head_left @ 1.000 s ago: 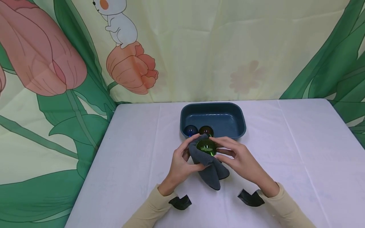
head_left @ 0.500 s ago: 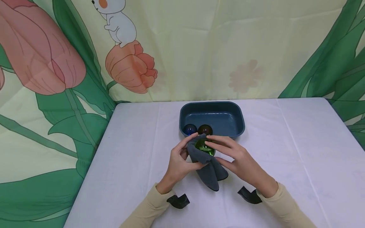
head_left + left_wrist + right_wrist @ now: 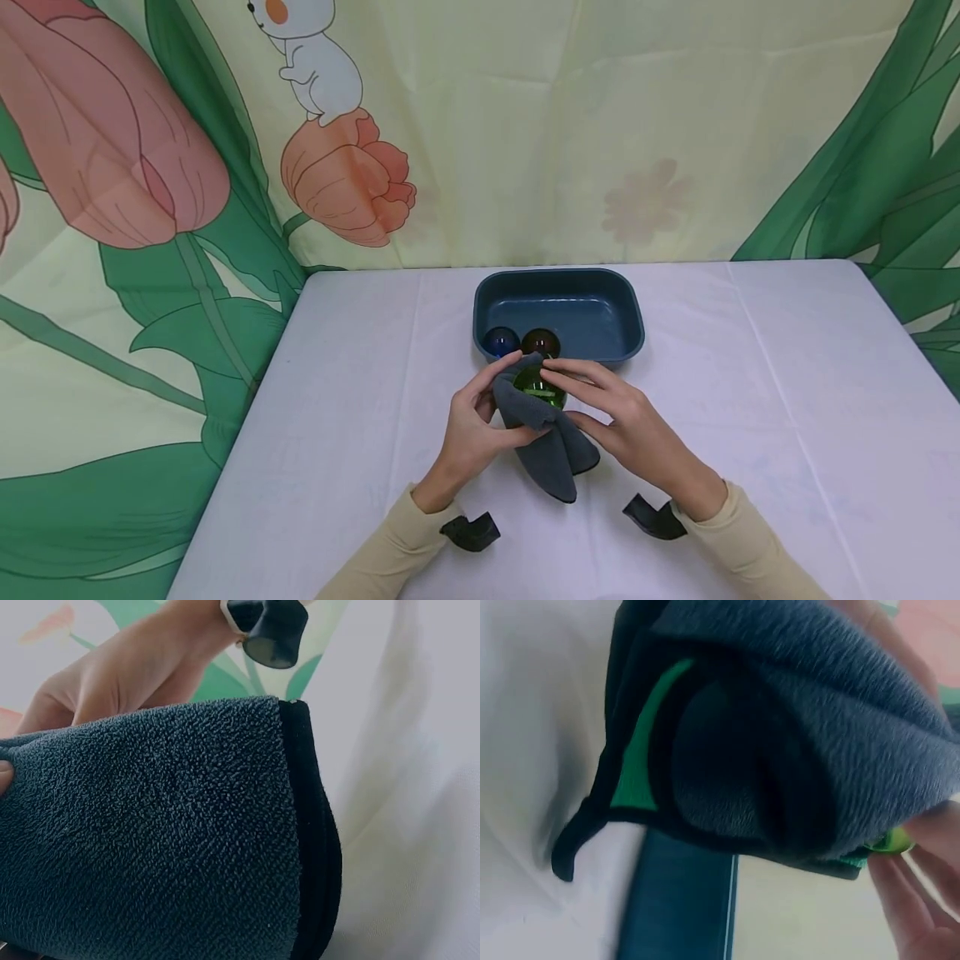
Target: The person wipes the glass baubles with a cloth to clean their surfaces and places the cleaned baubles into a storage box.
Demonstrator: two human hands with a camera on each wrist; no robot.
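A dark grey-blue cloth point(image 3: 551, 467), plush with a black edge, wraps a shiny green glass ball point(image 3: 534, 383) in front of the bin. My left hand point(image 3: 472, 433) grips the cloth around the ball's left side, thumb in front and fingers behind. From the right, my right hand point(image 3: 630, 417) holds the ball, fingers over its top and thumb low beside the cloth. Loose cloth folds hang below. In the left wrist view the cloth point(image 3: 165, 825) hides the ball. The right wrist view shows a bit of the green ball point(image 3: 892, 841) between fingertips and cloth.
Just beyond the hands stands a dark blue rectangular bin point(image 3: 558, 279). Inside its near left corner lie a blue glass ball point(image 3: 501, 342) and a dark reddish-brown ball point(image 3: 541, 342). A white cloth covers the table point(image 3: 750, 375), and a printed curtain point(image 3: 525, 150) hangs behind it.
My right fingers have shifted left from the green ball's side onto its top, and the ball sits slightly further left in the cloth. Little differs over the last half second.
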